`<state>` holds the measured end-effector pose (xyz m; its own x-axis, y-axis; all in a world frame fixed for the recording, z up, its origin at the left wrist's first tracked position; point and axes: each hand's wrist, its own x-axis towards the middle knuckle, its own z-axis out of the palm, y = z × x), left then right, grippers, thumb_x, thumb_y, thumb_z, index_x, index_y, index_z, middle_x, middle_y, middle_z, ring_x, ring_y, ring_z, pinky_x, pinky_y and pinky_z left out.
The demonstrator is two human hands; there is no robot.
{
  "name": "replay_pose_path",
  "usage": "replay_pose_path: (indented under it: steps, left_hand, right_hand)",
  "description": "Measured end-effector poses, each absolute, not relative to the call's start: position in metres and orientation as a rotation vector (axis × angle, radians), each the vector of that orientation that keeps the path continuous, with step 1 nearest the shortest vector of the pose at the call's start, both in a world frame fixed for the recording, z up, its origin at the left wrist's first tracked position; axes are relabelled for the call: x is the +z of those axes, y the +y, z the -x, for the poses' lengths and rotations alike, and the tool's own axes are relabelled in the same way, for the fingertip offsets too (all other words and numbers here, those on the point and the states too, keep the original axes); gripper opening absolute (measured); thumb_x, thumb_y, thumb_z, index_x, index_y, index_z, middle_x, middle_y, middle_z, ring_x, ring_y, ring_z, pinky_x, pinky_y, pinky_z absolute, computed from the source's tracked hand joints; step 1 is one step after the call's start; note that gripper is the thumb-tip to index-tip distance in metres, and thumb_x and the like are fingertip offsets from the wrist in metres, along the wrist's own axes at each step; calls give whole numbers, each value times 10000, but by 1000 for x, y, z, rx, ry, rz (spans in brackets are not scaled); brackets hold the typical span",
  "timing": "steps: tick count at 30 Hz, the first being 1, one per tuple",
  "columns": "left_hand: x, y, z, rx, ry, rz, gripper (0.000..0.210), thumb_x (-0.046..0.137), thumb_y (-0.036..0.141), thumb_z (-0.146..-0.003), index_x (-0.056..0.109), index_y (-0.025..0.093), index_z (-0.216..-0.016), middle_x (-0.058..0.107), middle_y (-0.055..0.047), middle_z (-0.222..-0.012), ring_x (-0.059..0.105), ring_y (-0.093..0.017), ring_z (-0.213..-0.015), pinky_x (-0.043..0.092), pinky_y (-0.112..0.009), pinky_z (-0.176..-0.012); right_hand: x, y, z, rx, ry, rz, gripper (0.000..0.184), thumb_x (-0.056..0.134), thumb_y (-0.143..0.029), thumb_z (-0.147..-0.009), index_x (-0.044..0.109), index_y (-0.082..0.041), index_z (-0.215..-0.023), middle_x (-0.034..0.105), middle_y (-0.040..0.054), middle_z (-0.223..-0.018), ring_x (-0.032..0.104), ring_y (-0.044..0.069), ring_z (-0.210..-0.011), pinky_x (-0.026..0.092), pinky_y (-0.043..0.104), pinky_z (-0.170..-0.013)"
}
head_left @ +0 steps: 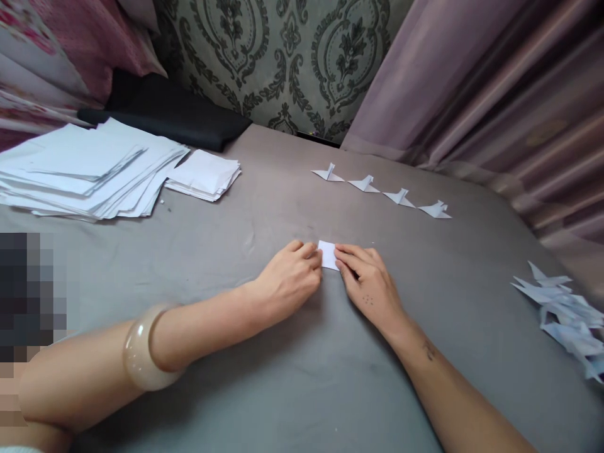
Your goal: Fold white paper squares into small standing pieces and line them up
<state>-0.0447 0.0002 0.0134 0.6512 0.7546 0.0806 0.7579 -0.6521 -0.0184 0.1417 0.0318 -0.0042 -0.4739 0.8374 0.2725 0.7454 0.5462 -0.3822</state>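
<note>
Pinching paper (pixel 329 255) by opposite edges with left hand (pixel 293 272) and right hand (pixel 370 280), kinda near four folded birds (pixel 400 199).

The left hand (pixel 292 277) hides the left end of the small white paper (pixel 328 255), and the fingers of the right hand (pixel 370 280) cover its right end; its layers are too small to count. The stack of large sheets (pixel 85 163) runs off the left edge and hides part of the black cloth (pixel 170 110) behind it. A pile of folded paper (pixel 569 314) at the far right is cut off by the right edge, its pieces overlapping too much to count. Coarse blocks (pixel 28 289) blur whatever is at the left edge.
</note>
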Motion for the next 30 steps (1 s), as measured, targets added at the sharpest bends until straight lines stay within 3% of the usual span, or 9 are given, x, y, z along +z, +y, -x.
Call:
replay_pose_path:
  steps: [7,14,21,25,30]
  left_hand:
    - [29,-8,43,39,-1413,2855,113,560,136,-779,631,154,-693,638,-92,-891,508,-219,-836,338,-328,-638]
    - [24,-7,50,-160,-1546,2794,211,475,208,-872,646,154,-763,599,-85,-829,506,-217,-786,347,-331,-620]
    - [5,5,50,-544,-1501,2838,329,343,250,-960,643,122,-915,608,-96,-915,535,-195,-874,439,-322,-758]
    - [3,8,49,-391,-1283,2893,322,333,253,-970,622,120,-1017,598,-106,-969,529,-201,-911,452,-330,-775]
    - [7,4,49,-192,-1190,2837,316,367,240,-963,645,125,-865,595,-90,-878,524,-194,-834,453,-316,-707]
  right_hand:
    - [-5,33,-143,299,-2366,1262,268,476,-231,-915,685,-244,-1082,661,7,-1168,547,207,-961,498,368,-845]
    - [-5,33,-142,296,-2362,1267,267,477,-229,-914,682,-238,-1085,660,2,-1167,541,208,-948,501,367,-829]
    - [-4,33,-142,304,-2361,1254,266,471,-213,-914,681,-232,-1075,660,8,-1155,536,204,-954,488,347,-839]
    - [-7,34,-143,310,-2350,1232,268,477,-204,-904,687,-238,-1066,661,16,-1149,545,211,-956,485,364,-845]
    - [-8,35,-143,339,-2328,1247,270,471,-227,-904,694,-255,-1053,665,22,-1138,556,220,-962,493,388,-827]
